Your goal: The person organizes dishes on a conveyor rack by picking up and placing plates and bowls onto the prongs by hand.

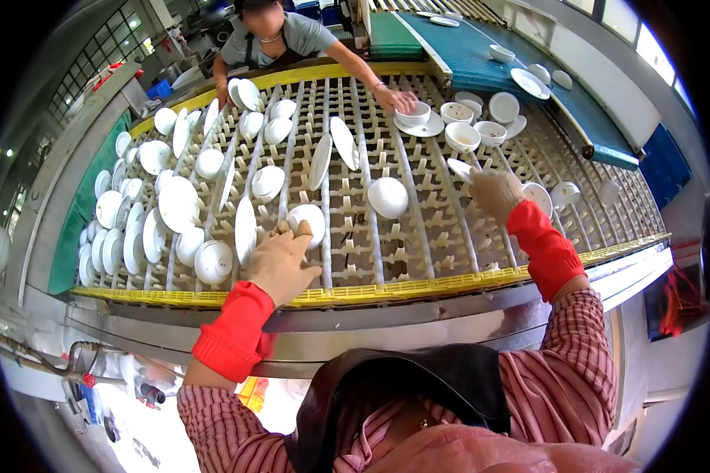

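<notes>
Your left hand (282,266) is spread wide, fingers up and thumb well out to the side, with the fingertips at the lower edge of a white bowl (309,219); whether they press on it or just hover against it is hard to make out from above. Just left of those fingers, a white plate (245,230) stands on edge between the pegs.

Your right hand (497,195) is closed on a small white dish (459,169), which juts out tilted past your fingers. A red cuff (542,248) covers that wrist. Just beyond the wrist sits a round bowl (537,199), partly hidden by your hand.

Between your hands, an overturned bowl (387,197) rests on the pegged rack (430,236). Farther to your left, many upright plates (179,203) crowd the rows, some overlapping.

Across from you, a co-worker's hand (394,100) touches a bowl (412,114) set on a flat plate (423,128). Near it are bowls with food bits (462,136), and behind them at the upper right runs a green belt (481,39) carrying more dishes.
</notes>
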The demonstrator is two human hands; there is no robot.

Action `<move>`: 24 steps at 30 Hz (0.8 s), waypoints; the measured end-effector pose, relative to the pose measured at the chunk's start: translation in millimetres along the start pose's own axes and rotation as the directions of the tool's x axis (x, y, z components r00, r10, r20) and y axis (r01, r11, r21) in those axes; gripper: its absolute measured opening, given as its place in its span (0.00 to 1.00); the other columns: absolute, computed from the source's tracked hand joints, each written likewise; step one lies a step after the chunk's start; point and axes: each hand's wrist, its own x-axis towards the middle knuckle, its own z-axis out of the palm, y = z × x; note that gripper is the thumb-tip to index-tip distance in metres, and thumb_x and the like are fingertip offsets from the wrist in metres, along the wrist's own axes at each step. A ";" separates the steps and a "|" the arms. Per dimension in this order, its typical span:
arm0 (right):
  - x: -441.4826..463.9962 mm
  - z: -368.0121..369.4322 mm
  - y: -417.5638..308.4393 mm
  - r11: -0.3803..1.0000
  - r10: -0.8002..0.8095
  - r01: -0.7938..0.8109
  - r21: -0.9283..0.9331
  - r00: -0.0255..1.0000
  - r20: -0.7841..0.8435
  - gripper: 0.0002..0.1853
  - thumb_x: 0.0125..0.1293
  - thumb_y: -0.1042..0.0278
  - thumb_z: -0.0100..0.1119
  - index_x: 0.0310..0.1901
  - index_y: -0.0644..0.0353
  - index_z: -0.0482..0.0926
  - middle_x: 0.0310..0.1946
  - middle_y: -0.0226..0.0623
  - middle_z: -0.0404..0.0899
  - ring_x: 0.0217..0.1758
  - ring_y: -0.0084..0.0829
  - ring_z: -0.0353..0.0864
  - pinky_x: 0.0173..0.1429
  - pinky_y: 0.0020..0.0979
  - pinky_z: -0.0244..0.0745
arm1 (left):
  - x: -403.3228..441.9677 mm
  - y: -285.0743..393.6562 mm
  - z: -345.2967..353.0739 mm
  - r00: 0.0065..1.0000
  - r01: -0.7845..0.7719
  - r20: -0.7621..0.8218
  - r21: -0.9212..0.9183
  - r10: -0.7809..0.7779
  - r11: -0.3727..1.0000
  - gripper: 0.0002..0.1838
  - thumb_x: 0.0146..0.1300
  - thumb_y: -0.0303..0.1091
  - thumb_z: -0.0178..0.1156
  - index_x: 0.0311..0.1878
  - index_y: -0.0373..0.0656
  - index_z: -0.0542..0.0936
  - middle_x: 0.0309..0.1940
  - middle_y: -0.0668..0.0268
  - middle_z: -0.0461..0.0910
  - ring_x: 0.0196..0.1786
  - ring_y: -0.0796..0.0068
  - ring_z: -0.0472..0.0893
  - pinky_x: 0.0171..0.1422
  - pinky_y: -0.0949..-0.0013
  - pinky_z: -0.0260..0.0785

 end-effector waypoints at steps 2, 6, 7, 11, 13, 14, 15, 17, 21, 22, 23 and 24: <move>10.3 -0.1 1.2 0.974 -0.001 0.084 0.213 0.931 -0.364 0.15 0.76 0.57 0.63 0.47 0.59 0.91 0.31 0.53 0.90 0.37 0.57 0.93 0.46 0.55 0.88 | -4.6 3.4 -7.5 0.998 0.061 0.006 -0.089 -0.061 0.994 0.42 0.71 0.50 0.74 0.81 0.37 0.74 0.69 0.43 0.82 0.70 0.39 0.83 0.76 0.44 0.76; 15.4 -53.3 -42.9 0.831 0.061 0.240 0.503 0.858 -0.510 0.22 0.73 0.53 0.69 0.50 0.68 0.91 0.40 0.61 0.91 0.43 0.59 0.94 0.48 0.52 0.85 | 3.5 -12.8 27.7 0.931 -0.031 -0.361 -0.191 -0.041 0.981 0.32 0.71 0.52 0.75 0.69 0.39 0.85 0.60 0.49 0.89 0.61 0.42 0.88 0.65 0.45 0.81; 29.8 -50.3 -45.2 0.782 -0.066 0.360 0.509 0.860 -0.506 0.19 0.75 0.57 0.69 0.54 0.66 0.91 0.44 0.60 0.92 0.44 0.58 0.94 0.50 0.50 0.87 | 8.5 -13.2 27.1 0.915 -0.039 -0.402 -0.189 -0.041 0.981 0.29 0.71 0.50 0.75 0.68 0.40 0.87 0.56 0.50 0.90 0.59 0.43 0.89 0.63 0.46 0.82; 73.5 -28.1 -106.9 0.618 -0.157 0.514 0.595 0.822 -0.547 0.18 0.80 0.67 0.69 0.66 0.64 0.88 0.55 0.54 0.94 0.51 0.49 0.97 0.57 0.44 0.95 | 11.2 -10.5 9.2 0.925 0.089 -0.339 -0.250 -0.173 0.964 0.26 0.70 0.47 0.75 0.66 0.44 0.89 0.52 0.52 0.92 0.54 0.44 0.90 0.59 0.46 0.83; 68.1 -32.8 -136.8 0.077 -0.047 0.355 0.932 0.935 -0.353 0.20 0.81 0.65 0.67 0.67 0.68 0.87 0.56 0.52 0.95 0.54 0.46 0.97 0.59 0.41 0.95 | 8.9 -15.1 10.1 0.914 0.107 -0.358 -0.239 -0.190 0.965 0.25 0.71 0.47 0.74 0.66 0.45 0.88 0.52 0.53 0.92 0.55 0.45 0.90 0.60 0.47 0.83; 52.0 -42.6 -139.6 0.034 -0.023 0.237 0.971 0.971 -0.237 0.22 0.81 0.62 0.65 0.69 0.66 0.86 0.53 0.51 0.95 0.53 0.46 0.98 0.59 0.40 0.95 | 7.5 -18.7 11.3 0.910 0.115 -0.366 -0.233 -0.196 0.966 0.25 0.71 0.46 0.74 0.67 0.46 0.88 0.53 0.53 0.92 0.55 0.45 0.90 0.60 0.47 0.83; 25.0 -67.9 -148.2 -0.015 0.002 0.117 0.993 0.993 -0.117 0.24 0.80 0.59 0.63 0.70 0.64 0.86 0.50 0.49 0.96 0.52 0.45 0.98 0.58 0.39 0.94 | 6.6 -18.1 6.8 0.906 0.136 -0.370 -0.206 -0.206 0.969 0.26 0.71 0.47 0.75 0.67 0.45 0.88 0.54 0.53 0.92 0.56 0.46 0.90 0.60 0.47 0.82; 26.6 -53.3 -119.1 0.539 0.026 0.320 0.779 0.918 -0.395 0.24 0.81 0.55 0.62 0.70 0.60 0.87 0.49 0.49 0.95 0.51 0.45 0.98 0.57 0.40 0.93 | 7.3 -10.3 -3.3 0.902 0.157 -0.378 -0.162 -0.208 0.974 0.28 0.71 0.47 0.75 0.68 0.42 0.87 0.55 0.53 0.92 0.58 0.46 0.90 0.61 0.48 0.82; 2.7 -28.5 -21.4 0.866 0.118 0.106 0.489 0.906 -0.406 0.30 0.76 0.44 0.68 0.69 0.56 0.85 0.52 0.49 0.94 0.58 0.50 0.94 0.63 0.48 0.88 | 18.5 1.9 -2.7 0.852 0.049 -0.521 -0.006 -0.045 0.999 0.37 0.69 0.51 0.77 0.70 0.31 0.83 0.62 0.48 0.89 0.66 0.44 0.87 0.74 0.49 0.79; -2.3 -15.5 8.9 0.910 0.164 0.039 0.413 0.881 -0.444 0.33 0.74 0.41 0.70 0.70 0.58 0.84 0.56 0.50 0.93 0.61 0.52 0.93 0.67 0.49 0.86 | 21.6 11.0 -3.8 0.856 0.007 -0.517 -0.011 -0.012 1.000 0.37 0.69 0.50 0.78 0.71 0.31 0.83 0.64 0.46 0.88 0.68 0.42 0.86 0.76 0.49 0.78; -15.2 -10.8 36.9 0.942 0.176 -0.026 0.334 0.887 -0.427 0.37 0.72 0.38 0.71 0.72 0.58 0.83 0.60 0.51 0.92 0.64 0.52 0.92 0.69 0.49 0.85 | 25.0 23.2 -6.3 0.859 -0.033 -0.512 -0.014 0.021 0.999 0.37 0.68 0.49 0.79 0.71 0.30 0.83 0.67 0.44 0.87 0.70 0.41 0.85 0.77 0.48 0.77; -29.1 -6.0 62.4 0.964 0.188 -0.087 0.252 0.892 -0.412 0.41 0.71 0.34 0.72 0.74 0.59 0.81 0.64 0.52 0.90 0.66 0.52 0.91 0.71 0.48 0.84 | 29.0 33.5 -8.1 0.859 -0.070 -0.510 -0.015 0.053 0.997 0.38 0.68 0.47 0.80 0.71 0.30 0.82 0.69 0.43 0.86 0.71 0.39 0.84 0.79 0.48 0.76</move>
